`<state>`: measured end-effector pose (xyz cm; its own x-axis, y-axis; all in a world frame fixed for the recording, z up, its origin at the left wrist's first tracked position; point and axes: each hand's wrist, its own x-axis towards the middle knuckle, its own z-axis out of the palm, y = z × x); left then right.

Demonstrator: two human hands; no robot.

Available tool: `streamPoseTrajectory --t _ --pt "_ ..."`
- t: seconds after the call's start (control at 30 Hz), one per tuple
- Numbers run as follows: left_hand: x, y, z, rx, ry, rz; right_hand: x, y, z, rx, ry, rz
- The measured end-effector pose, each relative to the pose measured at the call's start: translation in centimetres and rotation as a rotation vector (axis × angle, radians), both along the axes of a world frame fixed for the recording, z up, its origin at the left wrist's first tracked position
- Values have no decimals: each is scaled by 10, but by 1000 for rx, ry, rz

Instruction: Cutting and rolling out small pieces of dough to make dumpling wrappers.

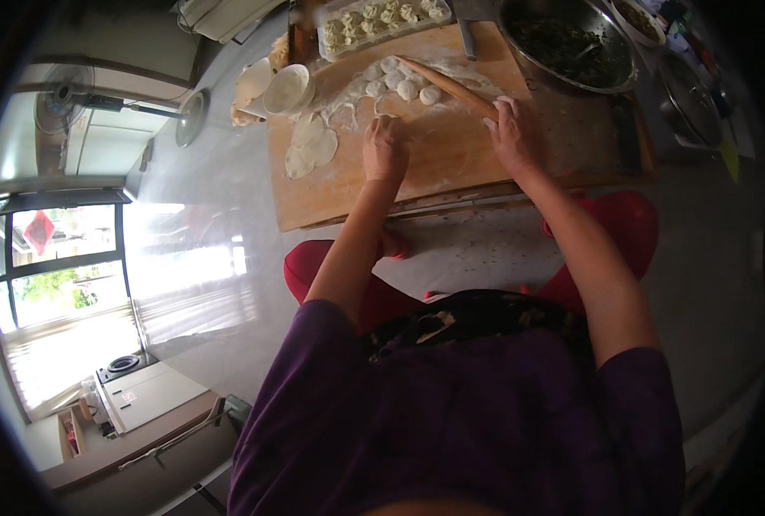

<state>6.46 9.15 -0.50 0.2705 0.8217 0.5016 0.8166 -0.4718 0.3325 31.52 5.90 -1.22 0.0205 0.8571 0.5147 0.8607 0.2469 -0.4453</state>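
Note:
My right hand [518,135] grips the near end of a tapered wooden rolling pin [450,85], which slants up to the left over the floured wooden board [447,145]. Curled low over the board is my left hand [384,151]. A pale edge, perhaps dough, shows just beyond its fingertips, but what the fingers hold is hidden. Several small flattened dough pieces [407,89] lie in flour beyond the hands, partly behind the pin. To the left, thin rolled dough wrappers [311,145] overlap at the board's edge, below a white bowl [290,90] dusted inside with flour.
A plastic tray [331,55] of shaped dumplings stands past the board's far edge, beside a flat metal blade [467,40]. At far right sits a steel bowl [628,80] of chopped green filling with a spoon. A standing fan [66,97] is off to the left.

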Motion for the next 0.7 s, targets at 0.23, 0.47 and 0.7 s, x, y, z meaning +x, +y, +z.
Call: streamPoseTrajectory --t 0.23,0.47,0.7 --pt "57 -16 18 -74 -107 15 5 -4 -4 45 -36 -18" --pt "75 -35 30 -371 -1007 136 11 -3 -4 25 -25 -22" --pt "27 -92 15 -430 -559 266 4 -7 4 3 21 100"
